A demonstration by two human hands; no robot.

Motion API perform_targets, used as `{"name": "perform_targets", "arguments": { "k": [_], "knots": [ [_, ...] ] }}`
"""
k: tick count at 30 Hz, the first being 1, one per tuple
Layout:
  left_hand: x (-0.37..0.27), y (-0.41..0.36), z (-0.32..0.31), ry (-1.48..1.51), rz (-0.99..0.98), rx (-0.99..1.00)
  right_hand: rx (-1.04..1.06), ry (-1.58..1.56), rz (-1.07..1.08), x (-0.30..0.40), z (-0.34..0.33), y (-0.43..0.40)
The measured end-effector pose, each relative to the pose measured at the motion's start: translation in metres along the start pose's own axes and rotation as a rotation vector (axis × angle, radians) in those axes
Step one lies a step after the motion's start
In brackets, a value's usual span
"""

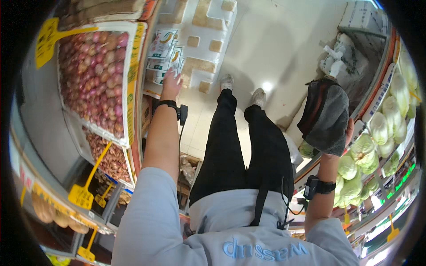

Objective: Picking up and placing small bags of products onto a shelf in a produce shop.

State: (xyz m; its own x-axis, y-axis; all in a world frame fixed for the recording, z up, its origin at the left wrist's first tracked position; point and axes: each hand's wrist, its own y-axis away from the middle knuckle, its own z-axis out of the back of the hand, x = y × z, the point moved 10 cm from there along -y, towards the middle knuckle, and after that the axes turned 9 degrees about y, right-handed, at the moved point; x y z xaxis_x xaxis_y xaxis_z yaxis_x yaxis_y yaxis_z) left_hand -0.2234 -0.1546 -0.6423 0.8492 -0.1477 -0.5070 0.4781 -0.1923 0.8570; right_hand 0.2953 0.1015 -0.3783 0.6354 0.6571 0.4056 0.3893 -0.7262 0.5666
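My left hand (171, 85) reaches forward over several printed plastic packets (163, 45), its fingers spread at their near edge. Whether the fingertips touch the packets is hard to tell. The packets lie on a white, brown-patched stack (205, 45) beside the shelf. On the other side, my right hand (349, 132) holds a dark grey cloth (327, 116) with a black and reddish-brown striped band. The cloth hides most of that hand; a finger shows along its right edge.
Red shallots (96, 73) fill a white-rimmed crate at left, above a second crate of smaller reddish-brown produce (108, 154). Cabbages (359, 159) line the right shelf. Beneath it sit a plastic bag (349, 63) and a white carton (364, 18). Yellow tags (81, 196) jut out.
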Motion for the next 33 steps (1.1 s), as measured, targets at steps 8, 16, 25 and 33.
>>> {"name": "perform_targets", "arguments": {
  "k": [8, 16, 25, 33],
  "knots": [
    [-0.018, -0.124, 0.011, 0.151, -0.029, 0.009, -0.311, -0.021, 0.041, -0.081, 0.026, 0.005],
    [-0.059, -0.172, 0.036, 0.124, -0.297, -0.053, -0.401, -0.131, 0.040, -0.111, 0.051, 0.024],
    [-0.090, -0.114, -0.029, 0.553, 0.013, 0.198, -0.347, -0.105, 0.092, -0.074, -0.043, 0.038],
    [0.041, 0.132, -0.175, -0.023, 0.242, 0.400, -0.473, -0.051, -0.007, -0.027, -0.064, 0.091]
  ]
}}
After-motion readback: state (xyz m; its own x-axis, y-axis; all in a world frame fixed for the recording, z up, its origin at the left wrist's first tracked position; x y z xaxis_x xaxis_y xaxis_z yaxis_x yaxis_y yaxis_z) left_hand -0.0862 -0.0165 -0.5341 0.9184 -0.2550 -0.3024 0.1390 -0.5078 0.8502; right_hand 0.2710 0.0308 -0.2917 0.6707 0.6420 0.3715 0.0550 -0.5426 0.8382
